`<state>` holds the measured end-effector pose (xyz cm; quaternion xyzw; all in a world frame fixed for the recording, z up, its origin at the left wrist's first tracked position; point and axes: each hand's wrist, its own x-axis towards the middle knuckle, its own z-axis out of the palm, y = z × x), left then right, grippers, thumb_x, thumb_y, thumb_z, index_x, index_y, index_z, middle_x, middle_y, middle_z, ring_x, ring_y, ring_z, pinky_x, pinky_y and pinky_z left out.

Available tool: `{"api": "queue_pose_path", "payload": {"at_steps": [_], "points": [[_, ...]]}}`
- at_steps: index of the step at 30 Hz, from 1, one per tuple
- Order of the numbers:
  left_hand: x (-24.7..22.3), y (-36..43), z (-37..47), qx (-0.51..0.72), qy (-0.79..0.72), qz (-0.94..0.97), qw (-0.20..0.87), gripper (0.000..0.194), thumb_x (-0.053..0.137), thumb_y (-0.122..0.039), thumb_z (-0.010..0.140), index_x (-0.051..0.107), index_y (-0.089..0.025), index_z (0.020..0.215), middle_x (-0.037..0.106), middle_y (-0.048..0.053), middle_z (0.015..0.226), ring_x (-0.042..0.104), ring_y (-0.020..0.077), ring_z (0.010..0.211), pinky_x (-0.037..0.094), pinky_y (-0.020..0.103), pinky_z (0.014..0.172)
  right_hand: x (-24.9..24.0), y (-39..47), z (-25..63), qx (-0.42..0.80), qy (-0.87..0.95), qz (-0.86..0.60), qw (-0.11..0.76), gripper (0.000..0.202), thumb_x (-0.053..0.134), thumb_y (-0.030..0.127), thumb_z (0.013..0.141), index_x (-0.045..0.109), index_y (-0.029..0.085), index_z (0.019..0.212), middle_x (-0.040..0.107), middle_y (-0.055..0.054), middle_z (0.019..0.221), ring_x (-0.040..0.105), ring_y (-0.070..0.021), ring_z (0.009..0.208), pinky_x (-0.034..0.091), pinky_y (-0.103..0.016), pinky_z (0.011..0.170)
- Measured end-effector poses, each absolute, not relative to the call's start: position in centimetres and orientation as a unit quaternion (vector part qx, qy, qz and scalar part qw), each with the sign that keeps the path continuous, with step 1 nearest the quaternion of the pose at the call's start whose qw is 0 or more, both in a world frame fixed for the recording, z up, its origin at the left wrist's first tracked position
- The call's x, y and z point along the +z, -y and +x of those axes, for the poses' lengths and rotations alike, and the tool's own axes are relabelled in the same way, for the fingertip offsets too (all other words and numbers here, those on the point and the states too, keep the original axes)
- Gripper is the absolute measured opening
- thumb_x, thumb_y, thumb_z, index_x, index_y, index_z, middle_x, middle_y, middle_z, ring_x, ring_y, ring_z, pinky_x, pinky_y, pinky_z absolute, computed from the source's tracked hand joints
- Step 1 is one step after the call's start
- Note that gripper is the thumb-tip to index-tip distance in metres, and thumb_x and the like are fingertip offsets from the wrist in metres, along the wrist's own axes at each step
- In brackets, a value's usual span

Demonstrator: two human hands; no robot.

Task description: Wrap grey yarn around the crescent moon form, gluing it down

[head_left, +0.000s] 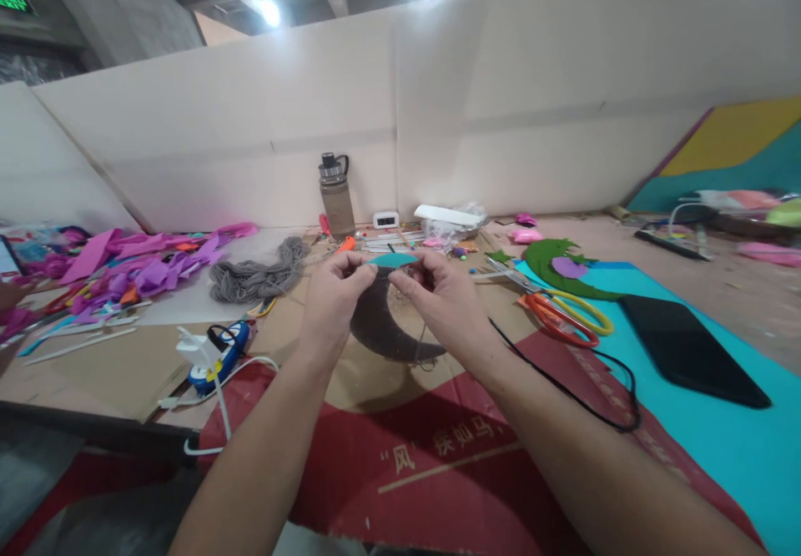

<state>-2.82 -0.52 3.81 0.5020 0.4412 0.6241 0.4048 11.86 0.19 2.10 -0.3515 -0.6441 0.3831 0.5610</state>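
Observation:
Between my two hands a dark crescent-shaped piece (pixel 388 331) hangs above the red and tan cardboard (pixel 438 456). A teal piece (pixel 391 260) shows at its top edge. My left hand (pixel 341 293) pinches the upper left end of the crescent with thumb and fingers. Opposite it, my right hand (pixel 435 289) is closed at the upper right end, its thumb pointing left. A thin grey strand (pixel 425 343) dangles below my right hand and loops near the crescent's lower tip. What lies between the right fingertips is too small to make out.
Grey yarn (pixel 259 272), a power strip (pixel 219 358) and pink and purple scraps (pixel 150 264) lie left. Behind stands a bottle (pixel 336 197). Orange-handled scissors (pixel 556 319), a green felt piece (pixel 556 264) and a black phone (pixel 692 351) on blue sheet (pixel 751 447) lie right.

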Motion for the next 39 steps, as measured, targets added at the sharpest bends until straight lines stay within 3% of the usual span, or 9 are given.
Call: {"api": "queue_pose_path", "payload": {"at_steps": [4,17,20,22,25,28,29,32,39], "points": [[3.8,0.5,-2.3,0.608,-0.457,0.517,0.392,0.008,0.071,-0.022,0.067,0.064,-0.017,0.065,0.057,-0.004,0.059,0.046,0.0088,0.055,0.033,0.021,0.053,2.6,0.2,12.3,0.368,0.647,-0.358,0.563,0.019,0.064,0.033,0.083,0.057,0.020,0.071,0.037,0.007,0.060,0.034,-0.0109,0.058,0.027,-0.028,0.056],[4.1,0.1,-1.8,0.574,-0.464,0.518,0.433,0.013,0.074,-0.026,0.065,0.064,-0.016,0.064,0.057,-0.003,0.058,0.046,0.0095,0.053,0.034,0.023,0.053,2.4,0.1,12.4,0.406,0.584,-0.374,0.595,0.019,0.066,0.033,0.078,0.057,0.019,0.068,0.035,0.007,0.058,0.031,-0.0097,0.056,0.025,-0.026,0.055],[4.5,0.1,-1.9,0.572,-0.422,0.528,0.464,0.017,0.076,-0.027,0.065,0.067,-0.017,0.075,0.063,-0.001,0.069,0.054,0.0119,0.062,0.041,0.024,0.061,2.2,-0.2,12.4,0.439,0.544,-0.372,0.611,0.018,0.068,0.035,0.077,0.060,0.019,0.072,0.042,0.007,0.060,0.034,-0.0101,0.058,0.027,-0.026,0.056],[4.7,0.3,-2.2,0.573,-0.389,0.549,0.469,0.030,0.077,-0.027,0.065,0.070,-0.018,0.092,0.070,0.004,0.088,0.062,0.0161,0.080,0.045,0.026,0.072,2.1,-0.5,12.5,0.458,0.514,-0.369,0.624,0.018,0.068,0.035,0.075,0.061,0.019,0.075,0.048,0.006,0.063,0.038,-0.0104,0.059,0.029,-0.026,0.057],[4.3,1.1,-2.4,0.606,-0.413,0.577,0.359,0.042,0.079,-0.025,0.065,0.068,-0.020,0.106,0.069,0.007,0.111,0.061,0.0187,0.102,0.045,0.025,0.081,2.0,-0.9,12.7,0.477,0.459,-0.373,0.650,0.019,0.070,0.035,0.072,0.060,0.019,0.074,0.050,0.006,0.064,0.038,-0.0094,0.057,0.030,-0.025,0.056],[3.3,2.7,-1.8,0.631,-0.493,0.563,0.206,0.018,0.073,-0.027,0.075,0.067,-0.020,0.089,0.067,0.002,0.087,0.058,0.0134,0.076,0.042,0.024,0.068,2.1,-1.2,12.8,0.483,0.412,-0.363,0.682,0.021,0.071,0.034,0.070,0.057,0.019,0.071,0.046,0.008,0.061,0.033,-0.0076,0.053,0.029,-0.024,0.053],[3.0,3.3,-1.4,0.618,-0.497,0.572,0.210,0.011,0.070,-0.029,0.078,0.065,-0.020,0.082,0.065,0.001,0.077,0.056,0.0127,0.069,0.042,0.024,0.066,2.1,-1.2,12.8,0.483,0.402,-0.355,0.692,0.021,0.072,0.033,0.070,0.056,0.019,0.070,0.045,0.008,0.060,0.031,-0.0074,0.052,0.028,-0.024,0.053],[2.5,4.2,-0.3,0.505,-0.509,0.627,0.306,0.020,0.066,-0.036,0.082,0.066,-0.019,0.070,0.065,0.001,0.063,0.056,0.0140,0.061,0.041,0.025,0.061,2.2,-1.2,12.8,0.484,0.384,-0.337,0.711,0.022,0.072,0.032,0.069,0.053,0.020,0.068,0.042,0.009,0.058,0.030,-0.0069,0.051,0.028,-0.024,0.051],[1.9,2.8,0.2,0.463,-0.463,0.574,0.493,0.039,0.067,-0.052,0.079,0.070,-0.016,0.066,0.064,0.004,0.065,0.049,0.0104,0.054,0.034,0.023,0.050,2.7,-1.0,13.1,0.487,0.386,-0.304,0.722,0.022,0.071,0.033,0.070,0.052,0.021,0.070,0.039,0.011,0.056,0.026,-0.0064,0.048,0.025,-0.024,0.048]]}}
